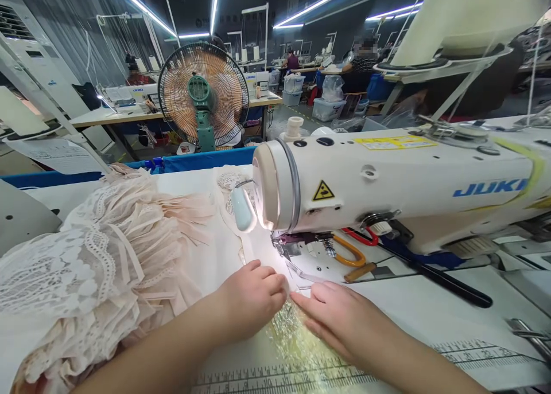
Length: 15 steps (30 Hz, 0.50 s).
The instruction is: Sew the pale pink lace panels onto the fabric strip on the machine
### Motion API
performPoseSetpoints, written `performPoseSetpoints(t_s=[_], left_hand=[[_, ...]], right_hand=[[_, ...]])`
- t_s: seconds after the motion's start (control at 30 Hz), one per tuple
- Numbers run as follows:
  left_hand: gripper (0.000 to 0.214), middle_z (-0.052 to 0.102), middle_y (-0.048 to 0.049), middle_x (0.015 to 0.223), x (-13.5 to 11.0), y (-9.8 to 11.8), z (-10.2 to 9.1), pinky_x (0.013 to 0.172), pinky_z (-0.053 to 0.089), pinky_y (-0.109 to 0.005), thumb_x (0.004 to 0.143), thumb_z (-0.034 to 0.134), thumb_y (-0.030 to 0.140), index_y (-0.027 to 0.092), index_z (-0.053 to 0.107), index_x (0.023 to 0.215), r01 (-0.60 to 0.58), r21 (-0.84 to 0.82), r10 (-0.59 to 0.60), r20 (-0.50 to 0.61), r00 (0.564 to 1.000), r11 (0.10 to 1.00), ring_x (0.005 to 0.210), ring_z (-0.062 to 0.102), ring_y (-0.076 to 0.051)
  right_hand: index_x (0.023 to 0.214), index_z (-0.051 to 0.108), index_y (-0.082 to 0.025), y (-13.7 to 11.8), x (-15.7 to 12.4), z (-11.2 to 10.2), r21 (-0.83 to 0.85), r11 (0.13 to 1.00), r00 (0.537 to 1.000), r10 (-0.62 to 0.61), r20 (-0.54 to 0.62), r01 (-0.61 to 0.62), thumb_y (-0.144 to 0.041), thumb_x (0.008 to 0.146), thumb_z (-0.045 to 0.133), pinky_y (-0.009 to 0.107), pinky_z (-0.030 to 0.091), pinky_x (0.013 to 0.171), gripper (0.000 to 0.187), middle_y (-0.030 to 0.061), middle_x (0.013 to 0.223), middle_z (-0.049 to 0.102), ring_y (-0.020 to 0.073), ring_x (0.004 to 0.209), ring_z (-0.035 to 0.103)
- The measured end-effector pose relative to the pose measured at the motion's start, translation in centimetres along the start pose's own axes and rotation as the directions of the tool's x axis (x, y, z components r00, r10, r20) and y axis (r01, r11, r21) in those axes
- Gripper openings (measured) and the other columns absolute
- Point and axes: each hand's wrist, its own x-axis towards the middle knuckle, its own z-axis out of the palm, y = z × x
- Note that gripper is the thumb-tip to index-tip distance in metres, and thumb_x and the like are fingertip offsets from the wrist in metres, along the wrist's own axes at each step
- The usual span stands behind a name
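Note:
A thin piece of pale lace (297, 339) lies on the white sewing table, leading up to the presser foot (287, 250) of a white JUKI sewing machine (387, 179). My left hand (252, 296) has its fingers curled, pinching the lace's left edge just before the foot. My right hand (340, 316) lies flat with fingers stretched out, pressing the lace's right side down. The machine lamp lights the spot brightly.
A big heap of pinkish lace pieces (99, 256) fills the table's left. Orange-handled scissors (350, 256) lie under the machine arm, a black rod (447, 282) to the right. A standing fan (203, 96) and other workstations with people are behind.

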Motion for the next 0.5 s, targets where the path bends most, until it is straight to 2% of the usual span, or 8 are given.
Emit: performPoseSetpoints(t_s=[0.13, 0.33, 0.5], left_hand=[[0.025, 0.064, -0.0074, 0.096, 0.1, -0.4, 0.4, 0.079, 0.044, -0.034, 0.091, 0.035, 0.011, 0.016, 0.06, 0.09, -0.005, 0.033, 0.007, -0.076, 0.997, 0.999, 0.088, 0.057, -0.018], [0.027, 0.066, -0.0064, 0.098, 0.4, -1.3, 1.2, 0.077, 0.045, -0.033, 0.092, 0.036, 0.011, 0.013, 0.061, 0.084, 0.002, 0.106, 0.016, -0.166, 0.986, 0.994, 0.084, 0.058, -0.017], [0.028, 0.066, -0.0061, 0.103, 0.5, -2.3, 2.0, 0.076, 0.047, -0.034, 0.093, 0.035, 0.013, 0.013, 0.062, 0.09, 0.022, 0.114, 0.0, -0.196, 0.981, 0.993, 0.086, 0.058, -0.018]], right_hand=[[0.12, 0.054, -0.024, 0.1, 1.1, -0.3, 0.001, 1.0, 0.997, 0.025, 0.069, -0.025, -0.028, 0.088, 0.04, 0.029, 0.032, 0.055, 0.035, 0.0047, 0.078, 0.063, 0.0222, 0.073, 0.058], [0.126, 0.049, -0.025, -0.4, 2.7, -1.7, -0.081, 0.99, 0.977, 0.128, 0.17, -0.116, -0.031, 0.087, 0.04, 0.028, 0.021, 0.047, 0.041, 0.0052, 0.077, 0.07, 0.0246, 0.066, 0.064], [0.133, 0.043, -0.024, -1.2, 3.9, -2.3, -0.124, 0.971, 0.948, 0.226, 0.223, -0.202, -0.035, 0.087, 0.041, 0.029, 0.027, 0.047, 0.048, 0.0078, 0.076, 0.07, 0.0287, 0.069, 0.065]])
